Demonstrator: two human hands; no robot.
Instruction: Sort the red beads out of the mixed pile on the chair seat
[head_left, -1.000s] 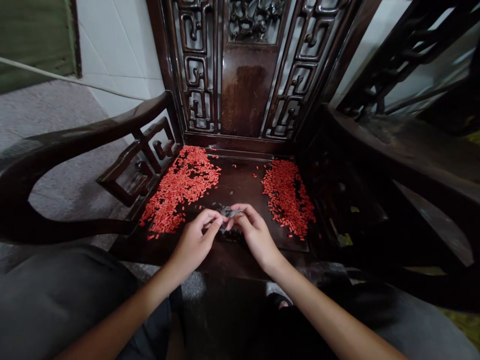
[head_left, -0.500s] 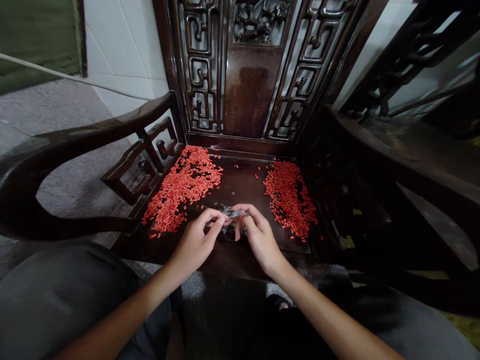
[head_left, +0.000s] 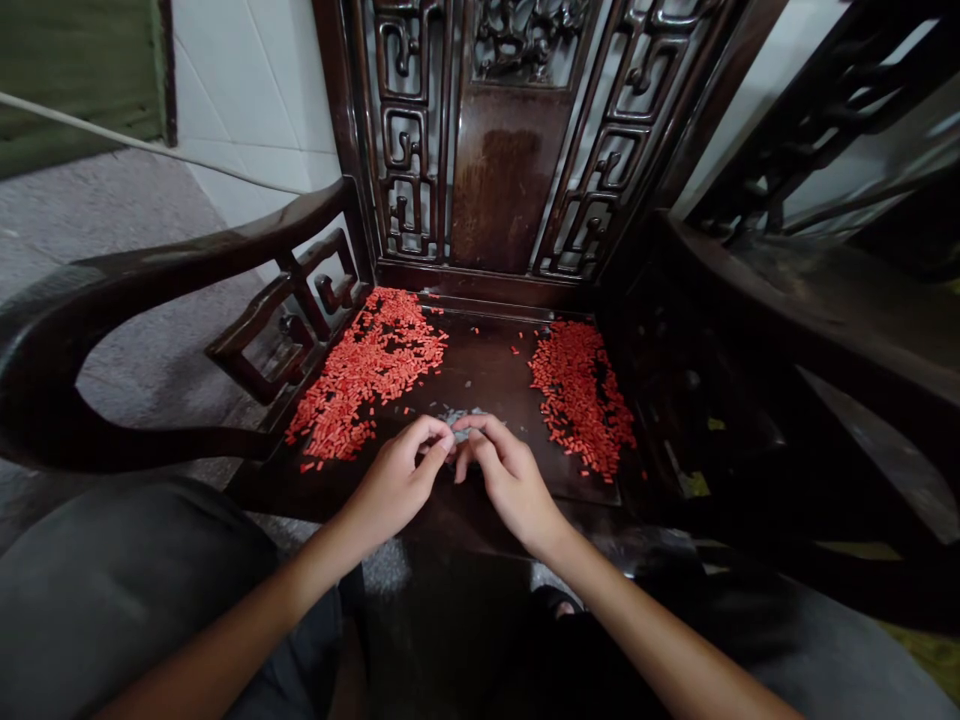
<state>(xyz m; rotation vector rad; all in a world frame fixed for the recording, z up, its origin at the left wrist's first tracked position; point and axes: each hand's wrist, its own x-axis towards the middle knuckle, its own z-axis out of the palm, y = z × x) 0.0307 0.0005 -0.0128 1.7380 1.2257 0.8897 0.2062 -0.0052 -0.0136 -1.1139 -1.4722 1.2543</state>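
Note:
My left hand (head_left: 409,468) is closed in a pinch over the front of the dark wooden seat (head_left: 487,360); whatever sits between its thumb and fingertips is too small to make out. Close against it, my right hand (head_left: 514,475) curves its fingers toward the left fingertips, thumb and forefinger bent, their tips partly hidden. Just beyond and beneath the fingers lies a small heap of grey pieces (head_left: 463,415). Red-orange short pieces are spread in a large pile (head_left: 375,360) to the left and a smaller pile (head_left: 577,385) to the right.
The seat belongs to a carved dark wood chair with a tall openwork back (head_left: 499,180). Its left armrest (head_left: 187,250) and right armrest (head_left: 810,320) curve around both sides. A few loose red pieces (head_left: 515,350) lie between the piles. A pale cord (head_left: 210,165) runs at the far left.
My right hand has shifted slightly left, its fingertips closer to my left hand. The left hand keeps its pinch, almost in place. The view has tilted a little.

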